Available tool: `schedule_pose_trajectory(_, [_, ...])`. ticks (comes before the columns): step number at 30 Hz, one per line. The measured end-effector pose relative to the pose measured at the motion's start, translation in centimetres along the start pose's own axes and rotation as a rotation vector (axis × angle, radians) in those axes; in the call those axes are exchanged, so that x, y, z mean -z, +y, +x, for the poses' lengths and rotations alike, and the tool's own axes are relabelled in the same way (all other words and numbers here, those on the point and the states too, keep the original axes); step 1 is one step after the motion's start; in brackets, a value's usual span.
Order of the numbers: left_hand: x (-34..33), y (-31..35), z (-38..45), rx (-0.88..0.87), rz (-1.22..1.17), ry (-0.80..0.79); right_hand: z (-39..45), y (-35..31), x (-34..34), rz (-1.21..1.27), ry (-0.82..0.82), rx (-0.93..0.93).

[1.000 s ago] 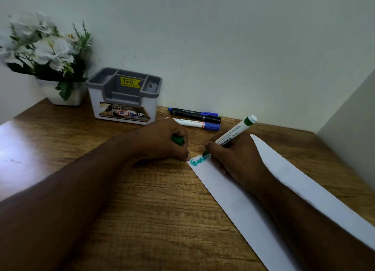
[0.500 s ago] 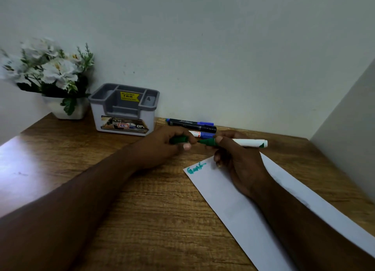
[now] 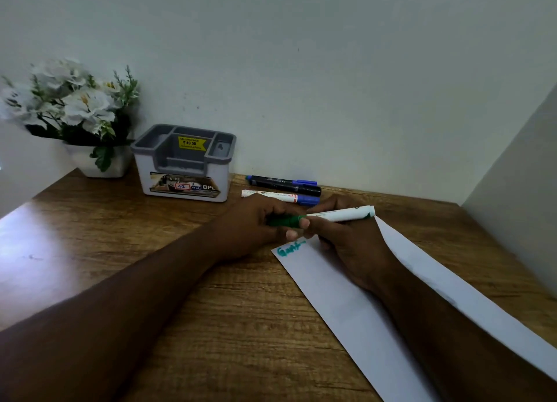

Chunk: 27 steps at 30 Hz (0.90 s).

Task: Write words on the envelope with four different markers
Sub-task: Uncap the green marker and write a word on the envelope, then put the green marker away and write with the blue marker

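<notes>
A long white envelope (image 3: 355,308) lies on the wooden desk (image 3: 226,326), running from the middle to the lower right, with a green word written at its near-left corner. My right hand (image 3: 352,248) rests on the envelope and holds a white-bodied green marker (image 3: 343,214) level above it. My left hand (image 3: 256,224) grips the marker's green cap (image 3: 286,220), which meets the marker's tip end. Behind the hands lie a white marker with a blue cap (image 3: 280,196) and a black marker with blue ends (image 3: 283,184).
A grey and white pen holder (image 3: 184,163) stands near the back wall, empty as far as I can see. A white pot of white flowers (image 3: 75,115) fills the back left corner. A side wall closes the desk on the right.
My right hand lifted the green marker off the envelope and turned it level. My left hand brought the green cap up to the marker's tip. The green word now lies uncovered.
</notes>
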<state>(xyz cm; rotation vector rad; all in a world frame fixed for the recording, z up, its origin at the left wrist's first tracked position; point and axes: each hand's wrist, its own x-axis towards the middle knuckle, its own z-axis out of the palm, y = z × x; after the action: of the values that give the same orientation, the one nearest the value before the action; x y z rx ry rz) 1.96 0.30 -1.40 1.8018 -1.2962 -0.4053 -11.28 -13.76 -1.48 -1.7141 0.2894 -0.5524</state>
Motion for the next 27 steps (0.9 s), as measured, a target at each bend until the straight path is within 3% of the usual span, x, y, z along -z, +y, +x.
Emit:
schedule_pose_trajectory(11, [-1.0,-0.3,-0.1,-0.072,-0.053,0.076,0.5,0.5,-0.5,-0.006,0.017,-0.033])
schedule_pose_trajectory(14, [-0.9,-0.4,0.2,-0.037,-0.127,0.100,0.5,0.5,-0.6,-0.003,-0.020,-0.037])
schedule_pose_trajectory(18, [-0.7,-0.4,-0.2,0.039,-0.361,0.165,0.5,0.2,-0.1,0.198,-0.021,-0.053])
schedule_pose_trajectory(24, [0.7,0.5,-2.3,0.012,-0.469,0.458,-0.1,-0.4,-0.7,-0.020,0.005,-0.069])
schedule_pose_trajectory(27, [3.1,0.6,-4.0,-0.036,-0.527,0.740,-0.6,-0.6,-1.1,-0.135,-0.006,-0.044])
